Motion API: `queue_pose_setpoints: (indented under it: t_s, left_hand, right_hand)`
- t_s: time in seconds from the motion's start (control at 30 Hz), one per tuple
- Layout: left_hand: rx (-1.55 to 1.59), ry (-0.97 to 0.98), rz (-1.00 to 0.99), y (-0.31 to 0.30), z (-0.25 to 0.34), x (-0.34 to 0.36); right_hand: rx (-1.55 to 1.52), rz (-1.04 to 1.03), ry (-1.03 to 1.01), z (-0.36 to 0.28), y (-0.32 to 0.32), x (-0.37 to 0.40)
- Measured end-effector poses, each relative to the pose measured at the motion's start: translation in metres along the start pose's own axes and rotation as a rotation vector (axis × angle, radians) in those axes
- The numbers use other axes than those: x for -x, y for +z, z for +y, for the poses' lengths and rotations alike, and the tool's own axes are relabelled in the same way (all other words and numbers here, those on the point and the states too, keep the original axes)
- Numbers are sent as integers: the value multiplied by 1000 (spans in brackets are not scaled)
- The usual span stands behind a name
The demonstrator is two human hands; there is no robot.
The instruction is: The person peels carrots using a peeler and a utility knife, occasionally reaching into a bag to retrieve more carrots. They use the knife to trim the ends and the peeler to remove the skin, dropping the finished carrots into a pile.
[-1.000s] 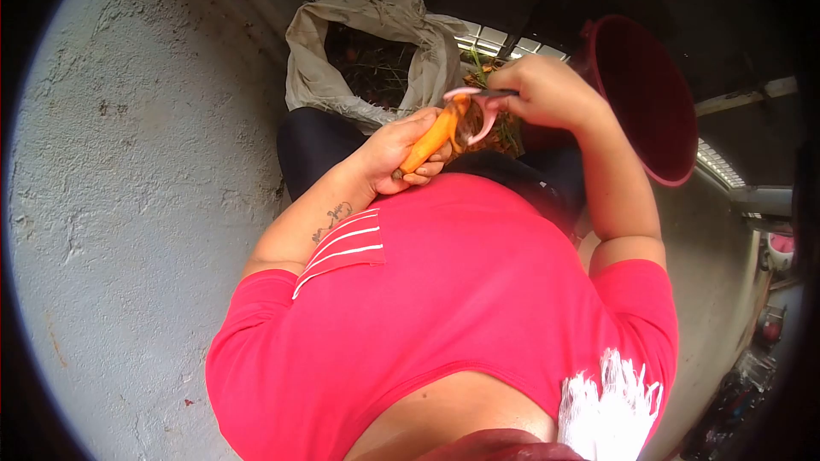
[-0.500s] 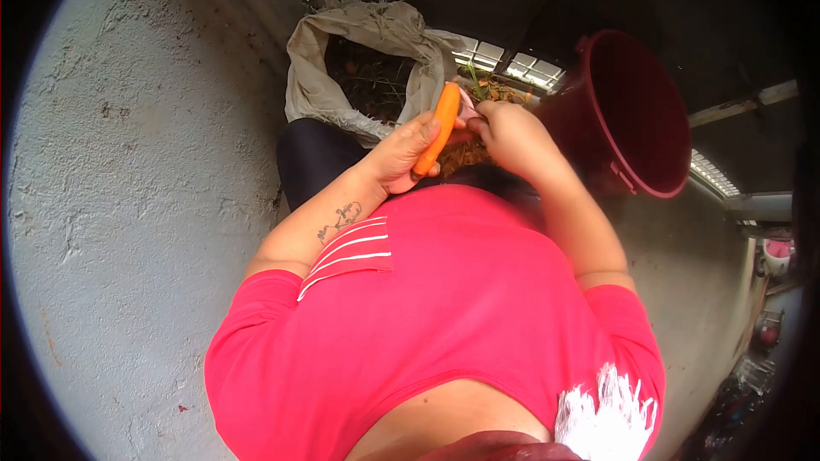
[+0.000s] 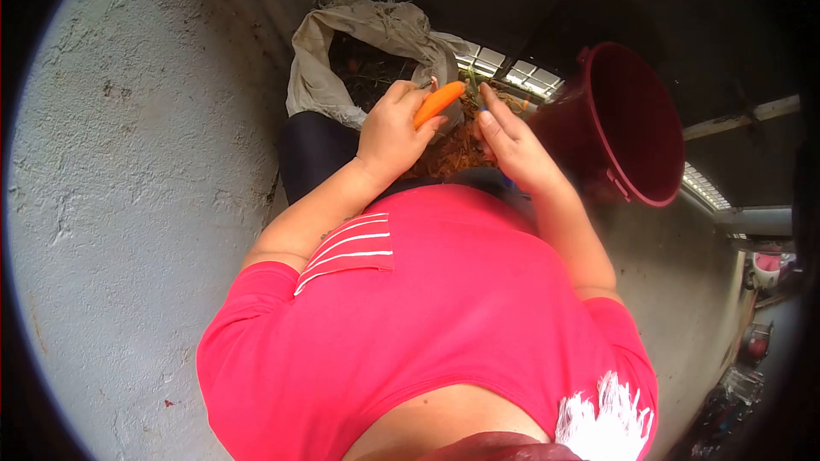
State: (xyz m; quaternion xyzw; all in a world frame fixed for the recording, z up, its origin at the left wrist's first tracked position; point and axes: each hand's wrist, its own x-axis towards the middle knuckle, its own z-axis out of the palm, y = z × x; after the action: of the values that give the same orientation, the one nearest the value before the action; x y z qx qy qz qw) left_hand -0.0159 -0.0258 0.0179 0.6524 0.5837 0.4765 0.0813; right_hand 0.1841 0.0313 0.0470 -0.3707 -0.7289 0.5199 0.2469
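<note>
Head view: my left hand [image 3: 395, 130] has its fingers wrapped round the smooth, tapered carrot [image 3: 441, 104], tip jutting out, probably for access, just beside my right hand [image 3: 514, 143]. Right fingers bend inward; can't tell what they grip. Frayed woven sack [image 3: 309, 77], rim rolled, likely to stay open; round plastic bucket [image 3: 571, 130] at right.

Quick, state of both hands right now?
Left hand: closed, holding the carrot.
Right hand: fingers near the carrot's tip; whether it grips anything cannot be told.
</note>
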Motion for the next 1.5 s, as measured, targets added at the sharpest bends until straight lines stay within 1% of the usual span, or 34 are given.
queue_pose_setpoints:
  t_s: [0.03,0.07,0.13,0.17,0.27,0.37,0.47,0.57,0.67,0.77,0.83,0.9,0.93,0.97,1.0,1.03,1.07,1.1,1.17,1.23,1.33,1.4,1.43,1.5]
  left_hand:
    - [-103,27,14,-2,3,0]
    - [-149,50,23,-3,4,1]
    - [-240,97,42,-5,6,1]
    - [-253,108,45,-6,7,1]
    - [-282,143,62,-8,12,0]
    - [-294,172,87,-7,15,0]
    - [-311,200,103,-5,15,0]
    - [-313,224,121,-2,13,-1]
    - [-261,232,149,2,9,-4]
    - [-178,207,142,3,10,-4]
    - [-69,205,118,4,7,-5]
    - [72,279,121,10,3,-7]
    - [145,316,122,14,2,-7]
    - [370,223,88,19,1,-7]
    - [593,126,52,23,4,-8]
    - [814,26,15,23,7,-9]
    - [1110,-252,-140,17,8,-5]
    - [1215,-349,-122,14,7,-7]
    - [1422,-540,-82,12,2,-15]
    - [1514,-628,-26,10,3,-17]
    - [1598,-733,38,10,7,-14]
    - [1654,-776,92,15,1,-11]
    - [1681,-752,147,17,-3,-9]
    - [1732,-696,258,18,-8,-11]
  right_hand:
    - [-108,-53,17,-2,5,2]
    - [-63,-72,-29,-3,8,2]
    - [-114,-61,-23,-2,13,1]
    - [-139,-54,-20,0,14,1]
    - [-345,-68,8,1,18,3]
    - [-431,-46,22,8,23,4]
    - [-430,6,5,19,24,2]
    - [-653,-32,157,5,20,3]
    - [-840,24,309,-4,18,5]
    - [-1118,80,542,-4,11,0]
    - [-1087,-121,464,22,-2,-3]
    - [-724,-30,241,40,1,-5]
    - [-370,154,61,35,17,-8]
    - [-10,329,-119,32,25,-10]
    - [72,279,-149,31,19,-12]
    - [68,303,-153,30,15,-11]
    - [64,326,-157,27,12,-11]
    - [60,349,-160,21,10,-10]
    - [-131,379,78,-3,6,-5]
    - [51,452,-264,10,3,-11]
    - [276,580,-469,4,-3,-12]
    - [172,539,-365,-17,1,-2]
    - [121,518,-317,-23,4,3]
    - [-267,298,-92,-19,6,8]
